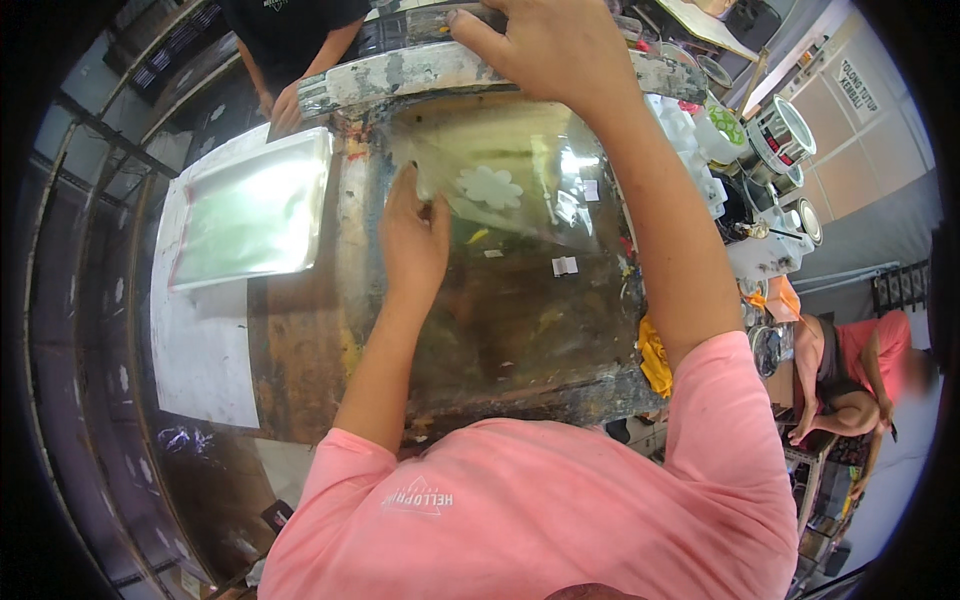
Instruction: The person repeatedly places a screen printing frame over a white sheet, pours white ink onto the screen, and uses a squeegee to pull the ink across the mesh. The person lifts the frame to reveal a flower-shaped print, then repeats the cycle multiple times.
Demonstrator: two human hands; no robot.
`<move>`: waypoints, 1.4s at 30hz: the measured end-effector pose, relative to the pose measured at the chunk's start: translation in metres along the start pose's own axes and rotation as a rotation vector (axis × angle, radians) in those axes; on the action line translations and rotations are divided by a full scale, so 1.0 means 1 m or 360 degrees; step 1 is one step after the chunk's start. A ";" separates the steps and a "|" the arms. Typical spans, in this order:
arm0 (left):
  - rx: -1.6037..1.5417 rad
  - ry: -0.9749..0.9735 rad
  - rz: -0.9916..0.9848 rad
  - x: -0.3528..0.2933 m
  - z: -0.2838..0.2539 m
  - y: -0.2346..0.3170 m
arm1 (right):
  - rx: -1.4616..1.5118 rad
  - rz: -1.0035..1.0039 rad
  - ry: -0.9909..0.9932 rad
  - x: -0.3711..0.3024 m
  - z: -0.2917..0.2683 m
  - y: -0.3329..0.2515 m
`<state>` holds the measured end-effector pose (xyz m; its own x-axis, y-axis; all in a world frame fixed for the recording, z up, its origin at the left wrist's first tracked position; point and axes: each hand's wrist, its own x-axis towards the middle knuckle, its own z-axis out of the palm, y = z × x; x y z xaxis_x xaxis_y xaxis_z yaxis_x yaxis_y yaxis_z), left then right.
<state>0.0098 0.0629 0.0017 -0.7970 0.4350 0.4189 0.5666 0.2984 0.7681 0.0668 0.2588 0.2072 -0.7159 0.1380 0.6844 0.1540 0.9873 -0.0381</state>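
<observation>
At the far left, dark metal bars [95, 117] are running past the counter [300, 315]. On it a white sheet [205, 365] is lying flat, and a stack of clear plastic film [255, 215] is resting over its upper part, catching the light. Beyond the stack, a co-worker in a black shirt [290, 35] is standing, one hand [287, 108] hanging just beside the end of a paint-stained bar [420, 72].

The person's left hand [415, 215] is reaching to the left edge of a loose clear sheet [450, 185], its thumb and fingers standing slightly apart; whether they are pinching the sheet, I cannot tell. The clear sheet is lying over the middle of the stained work surface [520, 335], where a white flower shape [490, 187] is showing.

Well apart from the left, the right hand [545, 40] is lying over the bar at the top; its fingers are partly running out of view, so I cannot tell how tightly it is holding. Two small white labels [565, 266] are lying below its forearm's left side. Farther right, a yellow cloth [653, 355] is hanging at the edge, white bottles [680, 130] and a can [785, 130] are crowding together, and a person in pink [870, 350] is sitting.
</observation>
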 end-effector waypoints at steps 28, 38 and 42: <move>0.0844 -0.0070 0.1214 0.041 -0.053 0.100 | -0.0021 -0.0019 0.0288 -0.085 0.042 -0.015; 0.0822 -0.0241 0.1051 0.015 -0.021 0.074 | 0.0725 0.0124 0.0338 -0.141 0.020 -0.021; 0.0887 -0.0241 0.1045 -0.003 -0.027 0.069 | 0.0382 0.0747 0.0639 -0.141 -0.082 0.062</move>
<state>0.0457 0.0592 0.0668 -0.2598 0.7611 0.5943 0.9527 0.3025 0.0291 0.2330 0.2940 0.1677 -0.2933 0.5637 0.7722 0.1982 0.8260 -0.5277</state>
